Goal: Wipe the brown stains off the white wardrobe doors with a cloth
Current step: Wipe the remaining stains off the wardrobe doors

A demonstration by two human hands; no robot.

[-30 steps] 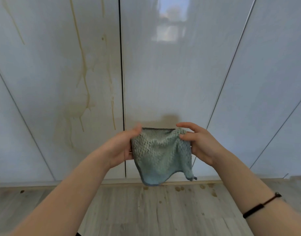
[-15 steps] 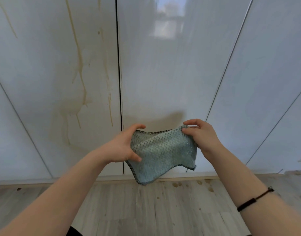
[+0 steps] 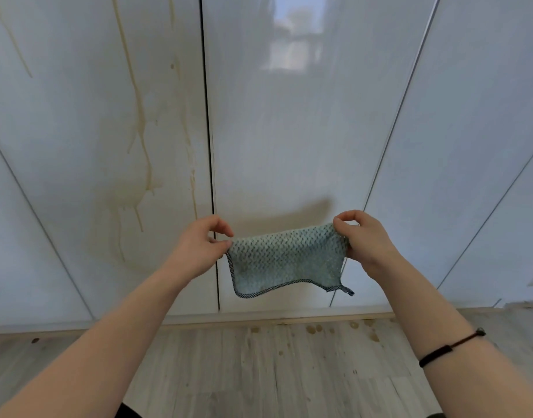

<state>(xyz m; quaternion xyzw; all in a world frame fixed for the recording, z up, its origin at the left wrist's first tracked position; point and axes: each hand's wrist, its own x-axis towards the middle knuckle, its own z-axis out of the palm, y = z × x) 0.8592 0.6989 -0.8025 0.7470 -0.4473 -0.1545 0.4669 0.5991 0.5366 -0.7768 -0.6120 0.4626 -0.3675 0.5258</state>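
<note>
The cloth [image 3: 284,260] had been stretched wider, pinched at both ends by left hand [image 3: 198,251] and right hand [image 3: 364,245]; the stains [image 3: 141,140] were not yet touched.

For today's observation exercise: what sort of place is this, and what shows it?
Probably a room in a home, perhaps a bedroom: tall glossy white wardrobe doors, brown stains running down one, a pale wood-look floor below, and a window reflected in the gloss.
</note>
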